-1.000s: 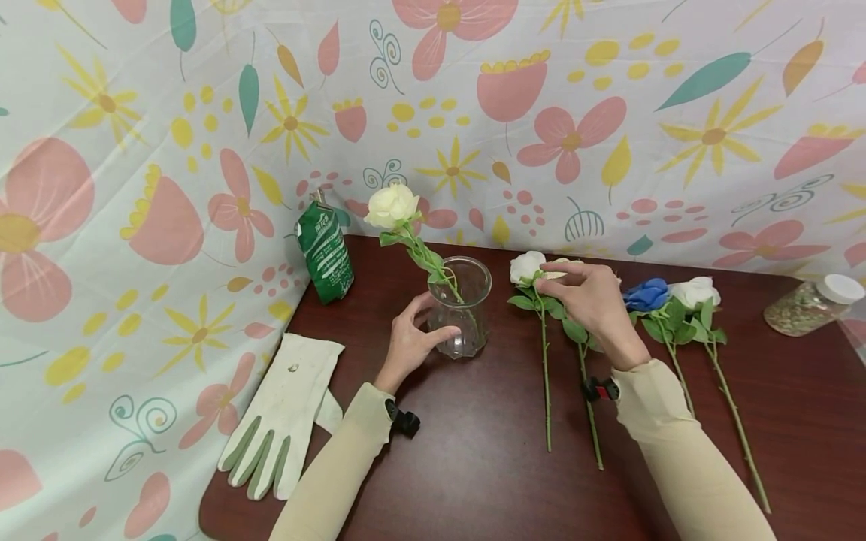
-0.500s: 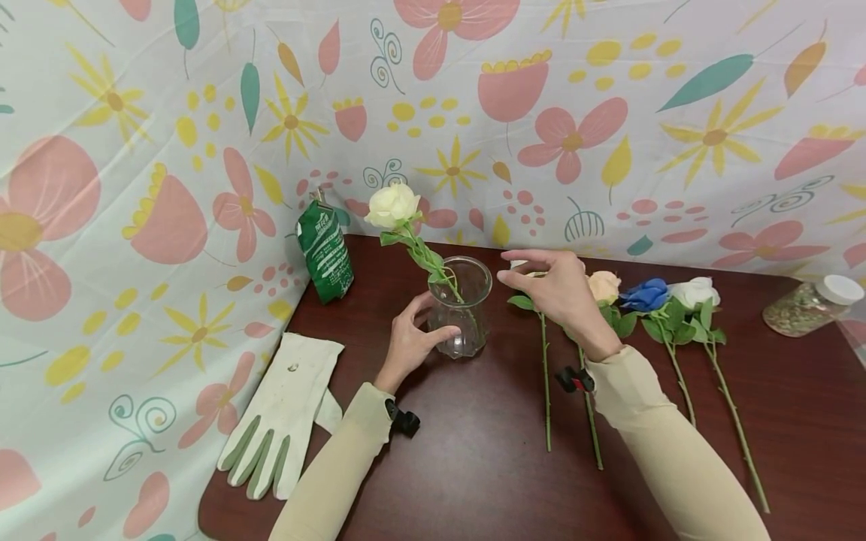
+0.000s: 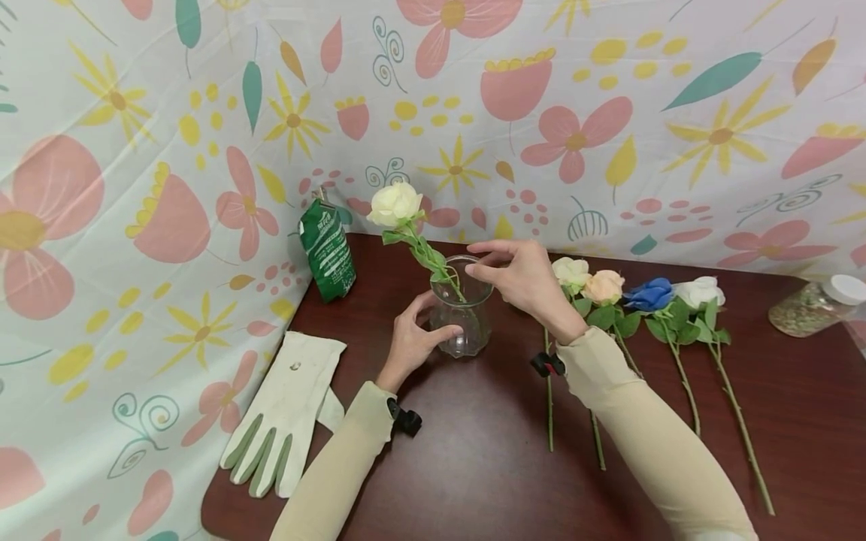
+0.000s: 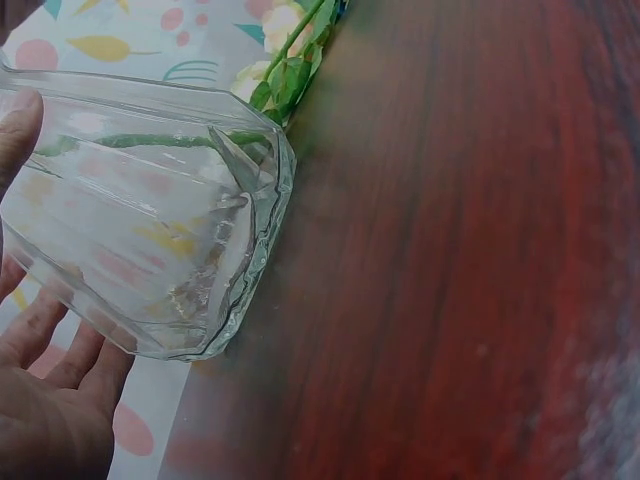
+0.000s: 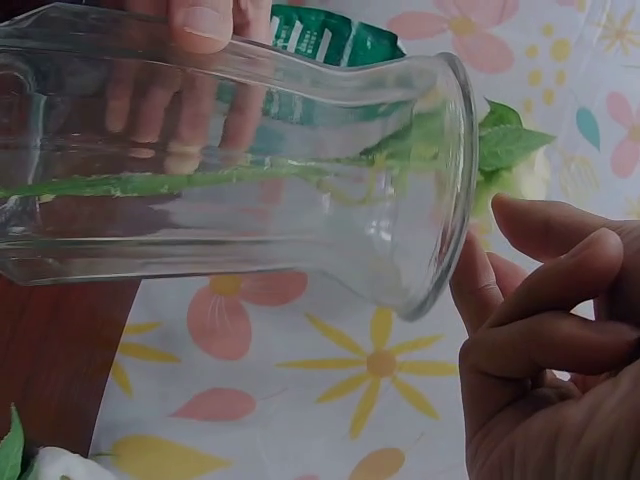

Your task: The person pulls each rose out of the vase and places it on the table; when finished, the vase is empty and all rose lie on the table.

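A clear glass vase point(image 3: 461, 324) stands on the dark table, with one cream rose point(image 3: 395, 204) leaning out over its left side. The rose's green stem point(image 5: 150, 184) runs down inside the glass. My left hand point(image 3: 414, 338) grips the vase's body from the left, thumb in front and fingers behind. At the vase's mouth is my right hand point(image 3: 524, 282), holding nothing, its thumb and forefinger apart beside the rim point(image 5: 455, 190). Whether a fingertip touches the glass I cannot tell. A white rose point(image 5: 65, 465) lies below the right hand, mostly hidden in the head view.
To the right lie a cream rose point(image 3: 570, 273), a peach rose point(image 3: 604, 287), a blue rose point(image 3: 649, 294) and another white rose point(image 3: 700, 291). A white-lidded jar point(image 3: 815, 306) is at far right. On the left are gloves point(image 3: 287, 406) and a green packet point(image 3: 328, 252).
My right hand has moved left from above the roses to the vase's mouth, uncovering the cream and peach blooms. My left hand and the vase have stayed in place.
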A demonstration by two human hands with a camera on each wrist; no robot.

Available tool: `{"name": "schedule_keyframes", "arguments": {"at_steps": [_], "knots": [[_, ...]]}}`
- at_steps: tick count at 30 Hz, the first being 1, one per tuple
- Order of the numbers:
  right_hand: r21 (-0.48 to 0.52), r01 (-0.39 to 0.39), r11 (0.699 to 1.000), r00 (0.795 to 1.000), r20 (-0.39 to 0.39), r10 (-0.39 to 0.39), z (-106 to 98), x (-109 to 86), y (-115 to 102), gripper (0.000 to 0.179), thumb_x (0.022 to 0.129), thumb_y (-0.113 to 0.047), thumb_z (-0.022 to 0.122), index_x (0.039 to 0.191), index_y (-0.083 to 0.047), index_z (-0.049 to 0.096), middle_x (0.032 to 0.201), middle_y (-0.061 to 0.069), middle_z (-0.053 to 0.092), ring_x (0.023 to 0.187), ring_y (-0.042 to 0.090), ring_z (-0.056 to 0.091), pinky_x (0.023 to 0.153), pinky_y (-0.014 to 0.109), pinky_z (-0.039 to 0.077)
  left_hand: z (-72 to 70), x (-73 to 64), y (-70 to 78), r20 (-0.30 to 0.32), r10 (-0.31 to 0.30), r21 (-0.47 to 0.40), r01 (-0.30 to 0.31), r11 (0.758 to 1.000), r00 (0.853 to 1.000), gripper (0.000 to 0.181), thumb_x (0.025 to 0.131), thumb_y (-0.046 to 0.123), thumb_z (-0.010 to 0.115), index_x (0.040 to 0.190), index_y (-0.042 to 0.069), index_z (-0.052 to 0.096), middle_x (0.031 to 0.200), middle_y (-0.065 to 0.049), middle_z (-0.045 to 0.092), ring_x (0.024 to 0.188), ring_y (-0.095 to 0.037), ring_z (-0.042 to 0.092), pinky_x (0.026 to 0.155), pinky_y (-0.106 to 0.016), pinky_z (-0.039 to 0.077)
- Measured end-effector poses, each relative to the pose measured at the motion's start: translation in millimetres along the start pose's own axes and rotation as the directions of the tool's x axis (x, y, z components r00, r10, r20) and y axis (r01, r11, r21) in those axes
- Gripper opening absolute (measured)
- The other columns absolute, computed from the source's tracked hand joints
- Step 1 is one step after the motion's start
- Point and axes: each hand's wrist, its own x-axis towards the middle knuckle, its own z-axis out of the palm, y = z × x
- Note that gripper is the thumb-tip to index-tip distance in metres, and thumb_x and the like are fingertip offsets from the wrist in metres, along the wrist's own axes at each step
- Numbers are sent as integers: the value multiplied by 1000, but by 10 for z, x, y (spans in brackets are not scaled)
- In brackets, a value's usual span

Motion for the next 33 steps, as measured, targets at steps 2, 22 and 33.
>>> {"name": "schedule_keyframes", "arguments": {"at_steps": [2,22,33], "knots": [[-26,23,999,1000,-3,-23,36,34,-28,29,100,-20,82,129,-15,82,105,16,85,48,14,56,48,25,46,-1,-2,-7,1,-1,2,1,1000,1000,77,89,38,94,155,15,61,152,-11,67,141,-32,64,119,-56,55],[-113,142,983,990,31,-139,325,287,-164,34,97,-11,82,131,-9,80,104,13,86,88,29,81,56,20,46,-13,5,-18,9,-22,-7,22,1000,1000,70,90,29,93,153,22,62,155,-4,65,145,-29,61,123,-57,52],[-178,161,971,987,39,-157,391,339,-191,32,96,-11,83,128,-8,82,104,13,86,94,30,82,58,23,49,-13,3,-11,5,-27,-1,27,1000,1000,70,90,29,93,153,23,63,154,-4,66,143,-28,62,122,-56,53]]}}
